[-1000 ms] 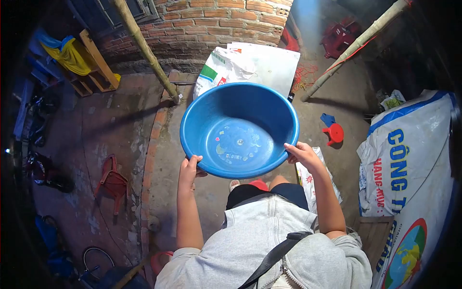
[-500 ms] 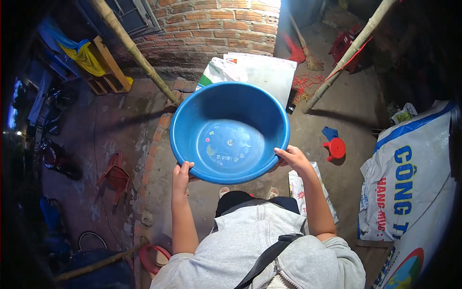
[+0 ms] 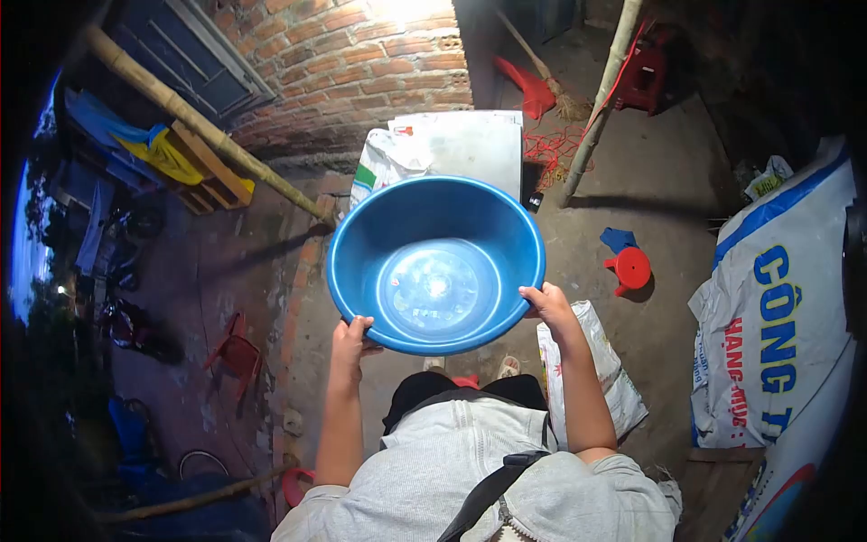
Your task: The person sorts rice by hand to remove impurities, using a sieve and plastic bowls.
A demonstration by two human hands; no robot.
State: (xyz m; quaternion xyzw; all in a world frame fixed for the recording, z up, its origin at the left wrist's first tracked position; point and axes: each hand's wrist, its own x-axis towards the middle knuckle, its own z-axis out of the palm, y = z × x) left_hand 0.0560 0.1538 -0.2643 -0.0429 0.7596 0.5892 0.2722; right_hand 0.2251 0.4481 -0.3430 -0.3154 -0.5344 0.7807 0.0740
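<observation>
Both hands hold a blue basin (image 3: 436,262) in the air in front of the person's body, above the floor (image 3: 650,199). The left hand (image 3: 349,341) is clamped on the near-left rim, the right hand (image 3: 547,305) on the near-right rim. The basin's open mouth faces up, between the two hands. A small red stool (image 3: 630,268) stands on the floor to the right.

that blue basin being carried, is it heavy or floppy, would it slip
Probably light: the blue basin looks like thin plastic, looks empty, and is held up at the rim by the left hand and right hand. Likely fairly stiff, as its round rim shows no sag. The glossy inside suggests it could be slippery, especially if wet.
</observation>
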